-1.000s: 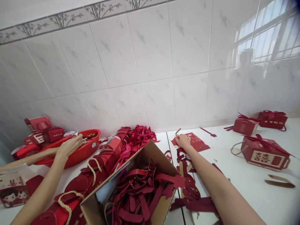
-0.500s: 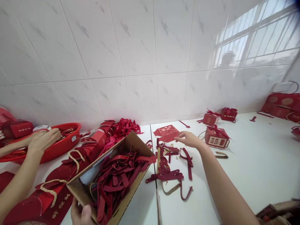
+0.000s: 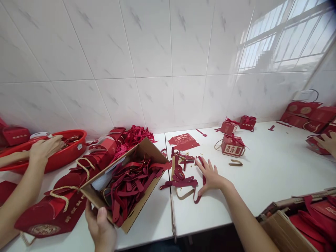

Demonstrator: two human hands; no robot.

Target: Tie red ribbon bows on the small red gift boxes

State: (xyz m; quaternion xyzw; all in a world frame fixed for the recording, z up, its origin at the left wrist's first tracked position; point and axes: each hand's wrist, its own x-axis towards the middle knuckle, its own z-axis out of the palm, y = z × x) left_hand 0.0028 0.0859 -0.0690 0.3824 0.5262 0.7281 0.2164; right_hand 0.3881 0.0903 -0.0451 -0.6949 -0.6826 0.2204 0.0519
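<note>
My left hand grips the lower left corner of a cardboard box, thumb on the outside. The box is tilted, its mouth facing me and to the right. Inside lies a tangle of dark red straps. My right hand reaches over the table, fingers spread, just right of a scattered pile of loose straps. One dark red strap lies partly under its fingers; whether they touch it I cannot tell. Behind the pile a flat red printed card rests on the table.
Another person's hands are at a red basin on the left. Red gift boxes with rope handles line the left side. Small red boxes stand at the back right. A further hand touches boxes at the right edge. An open carton is lower right.
My right hand has come nearer, from beside the flat card down to the loose straps, with its fingers spreading. The view has shifted, showing the lower right carton and another hand at right.
</note>
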